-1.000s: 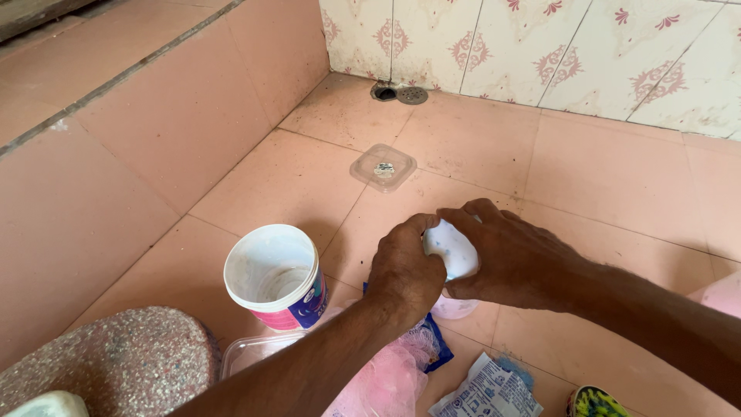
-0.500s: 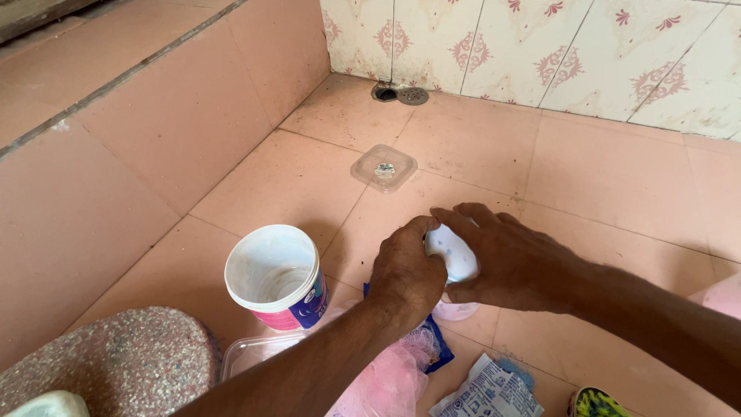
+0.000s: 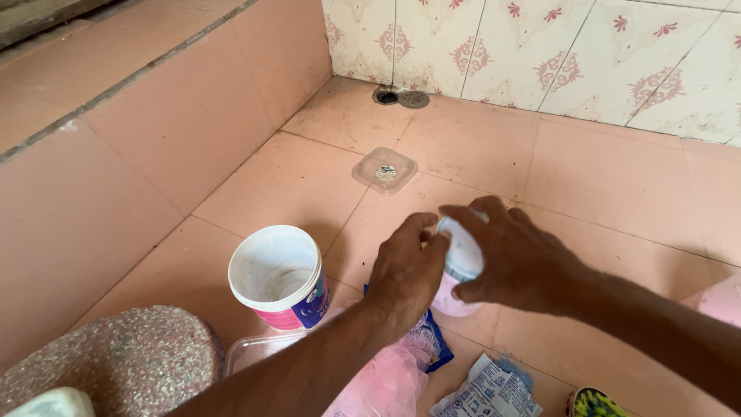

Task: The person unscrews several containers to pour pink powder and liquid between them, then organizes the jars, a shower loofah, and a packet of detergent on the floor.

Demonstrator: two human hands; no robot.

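above the pink tiled floor (image 3: 617, 177), near the frame's centre, both hands close on one small white container (image 3: 461, 259) with a pale pink base. right hand (image 3: 521, 259) wraps its upper part from the right, fingers curled over the top; left hand (image 3: 405, 274) presses against its left side. just left of the hands stands an open white tub (image 3: 276, 276) with a blue and pink label. below the wrists lie a blue packet (image 3: 428, 340), pink mesh (image 3: 386, 382) and a printed wrapper (image 3: 486, 390). farther off, a clear square lid (image 3: 384, 171) lies flat; a drain (image 3: 413, 99) sits by the patterned wall (image 3: 540, 46).
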